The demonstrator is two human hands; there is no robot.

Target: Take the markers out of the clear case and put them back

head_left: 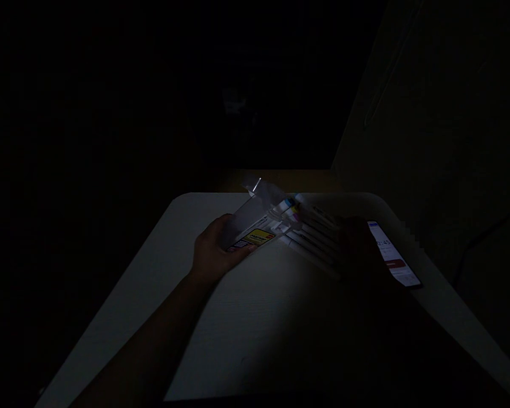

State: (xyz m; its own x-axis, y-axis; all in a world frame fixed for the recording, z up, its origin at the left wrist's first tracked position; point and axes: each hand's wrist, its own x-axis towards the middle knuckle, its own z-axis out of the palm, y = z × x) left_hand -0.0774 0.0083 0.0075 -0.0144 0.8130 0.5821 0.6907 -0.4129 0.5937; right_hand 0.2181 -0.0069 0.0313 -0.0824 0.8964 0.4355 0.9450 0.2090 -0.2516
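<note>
My left hand (212,249) is wrapped round a clear plastic marker case (243,222) with a yellow and black label. The case is tilted, its open end up and to the right. Markers (285,207) with blue, yellow and magenta ends show at that opening. Several white markers (312,241) lie side by side just right of the case. My right hand (359,243) is at their right ends, in deep shadow. Its fingers are too dark to make out, so I cannot tell whether it grips a marker.
A lit phone (391,255) lies on the white table (229,323), right beside my right hand. The table's rounded far edge is just beyond the case. A wall (450,141) stands on the right, with a dark cable (476,243) near it. The surroundings are very dark.
</note>
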